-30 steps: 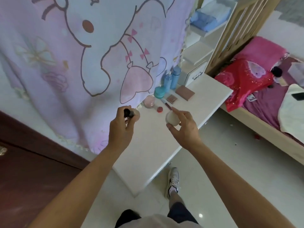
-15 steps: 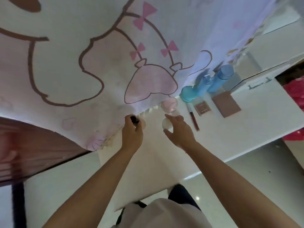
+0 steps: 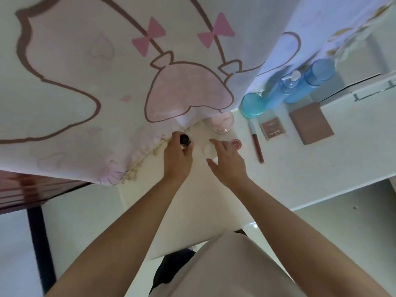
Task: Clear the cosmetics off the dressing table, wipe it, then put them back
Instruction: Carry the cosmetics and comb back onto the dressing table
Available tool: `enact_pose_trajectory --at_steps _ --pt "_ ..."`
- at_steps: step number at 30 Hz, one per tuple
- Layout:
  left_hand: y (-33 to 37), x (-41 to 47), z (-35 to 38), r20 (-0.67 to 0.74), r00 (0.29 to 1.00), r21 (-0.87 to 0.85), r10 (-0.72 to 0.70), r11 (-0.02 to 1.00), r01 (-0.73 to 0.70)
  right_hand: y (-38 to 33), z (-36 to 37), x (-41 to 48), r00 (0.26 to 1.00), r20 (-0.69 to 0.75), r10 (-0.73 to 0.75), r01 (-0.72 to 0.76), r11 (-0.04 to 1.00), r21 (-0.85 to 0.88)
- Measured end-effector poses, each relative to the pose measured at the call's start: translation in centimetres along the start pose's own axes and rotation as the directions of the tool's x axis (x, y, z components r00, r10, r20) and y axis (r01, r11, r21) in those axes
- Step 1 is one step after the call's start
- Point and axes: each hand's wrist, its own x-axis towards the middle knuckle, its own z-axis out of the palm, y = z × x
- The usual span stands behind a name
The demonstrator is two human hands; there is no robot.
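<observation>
White compact [image 3: 209,150], pinched by the right hand [image 3: 229,165], has neared the table [image 3: 304,168]; left hand [image 3: 176,162] still grips black-capped bottle [image 3: 185,139].

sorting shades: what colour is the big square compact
The big square compact is dusty brown; head view.

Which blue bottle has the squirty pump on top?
The blue bottle beside the round teal jar: it has a white pump top. The other blue bottle, farther right, has a plain blue cap.
</observation>
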Motion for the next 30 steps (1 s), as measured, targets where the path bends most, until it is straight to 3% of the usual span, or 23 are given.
enact_pose_trajectory --at_steps 5,8,10,14,19,23,26,30 --pt "0.3 0.0 -0.6 0.112 0.994 0.137 -0.004 0.990 -0.011 -0.4 -0.3 -0.7 0.998 0.037 0.051 -0.047 0.994 -0.100" --pt "0.1 -1.3 -2.4 0.058 0.998 0.214 0.003 0.977 -0.016 -1.2 -0.9 -2.4 0.997 -0.035 0.065 -0.067 0.996 -0.062" --pt "-0.6 -2.5 -4.2 0.035 0.997 0.314 0.072 0.946 -0.079 -2.2 -1.1 -3.9 0.993 -0.114 0.039 -0.043 0.999 -0.032" --pt "-3.3 -5.5 -9.5 0.033 0.967 0.570 0.252 0.790 -0.225 -5.4 -1.0 -6.6 0.962 -0.272 -0.011 0.010 1.000 -0.007" --pt "-8.8 -9.2 -18.4 -0.052 0.921 0.611 0.387 0.741 -0.277 -11.8 1.0 -10.0 0.911 -0.382 -0.153 0.144 0.988 -0.052" --pt "-14.0 -13.7 -25.2 -0.192 0.918 0.609 0.346 0.776 -0.165 -17.5 3.5 -11.8 0.839 -0.354 -0.413 0.366 0.910 -0.196" --pt "-17.2 -17.4 -30.4 -0.363 0.896 0.599 0.255 0.800 0.015 -23.8 4.6 -11.6 0.760 -0.276 -0.588 0.548 0.809 -0.213" --pt "-19.7 -23.0 -36.4 -0.617 0.778 0.517 0.120 0.806 0.286 -33.6 5.4 -11.4 0.593 -0.210 -0.777 0.749 0.628 -0.210"
